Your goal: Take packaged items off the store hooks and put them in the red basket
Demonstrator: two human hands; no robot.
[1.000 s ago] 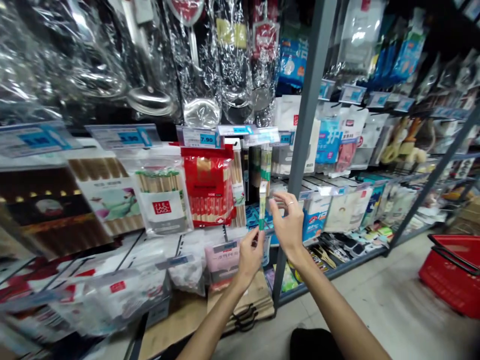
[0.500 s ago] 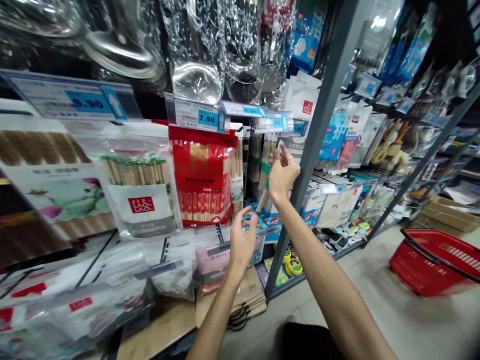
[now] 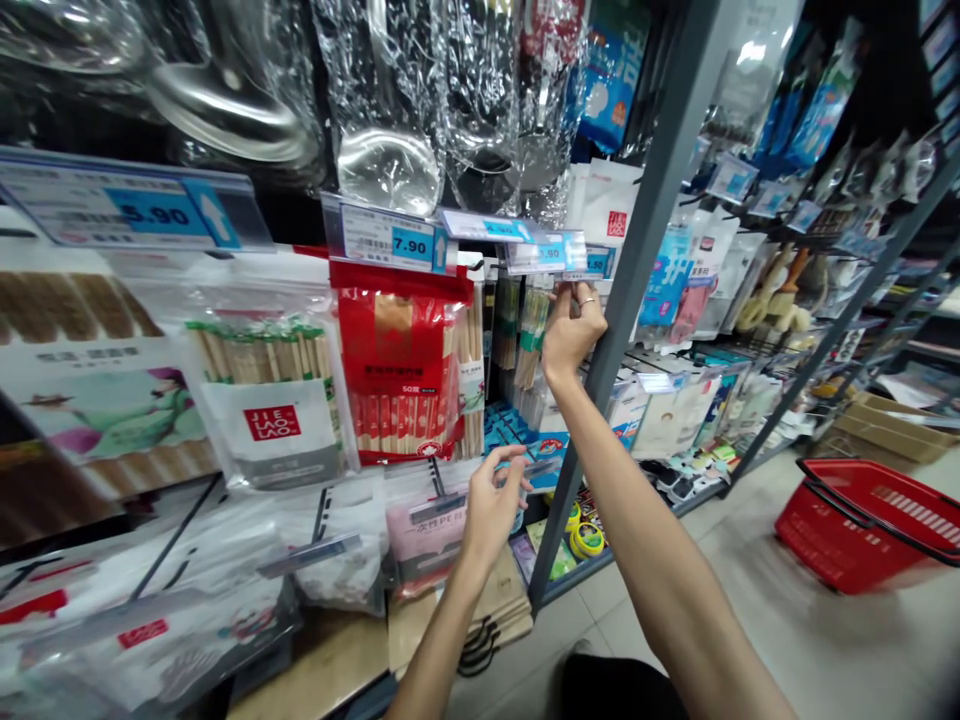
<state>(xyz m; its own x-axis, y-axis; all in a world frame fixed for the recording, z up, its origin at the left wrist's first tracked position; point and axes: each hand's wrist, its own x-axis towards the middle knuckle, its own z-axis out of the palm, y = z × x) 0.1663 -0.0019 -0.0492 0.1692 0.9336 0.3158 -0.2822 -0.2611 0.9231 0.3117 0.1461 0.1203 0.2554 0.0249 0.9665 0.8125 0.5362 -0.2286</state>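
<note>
My right hand [image 3: 574, 330] is raised under the price labels [image 3: 551, 255], just left of a grey shelf post. Its fingers are bent and pressed together near the tops of hanging clear packs of thin wooden sticks [image 3: 532, 330]; what lies between them is hidden. Lower and to the left, my left hand [image 3: 496, 495] hovers with loosely curved fingers apart, nothing in them. Behind it are a blue pack [image 3: 544, 450] and a pink pack [image 3: 427, 535]. A red pack of chopsticks [image 3: 401, 365] hangs left of both hands.
The grey post [image 3: 637, 260] stands close beside my right forearm. Plastic-wrapped metal ladles [image 3: 390, 165] hang above. A clear bag of green-tipped sticks [image 3: 270, 390] hangs at left. A red shopping basket [image 3: 862, 530] sits on the floor at right, before a cardboard box [image 3: 892, 425].
My right hand has moved slightly right and in under the price labels, its fingers now up against the hanging goods. The left hand has dropped a little. Stick packs beside the right hand have shifted.
</note>
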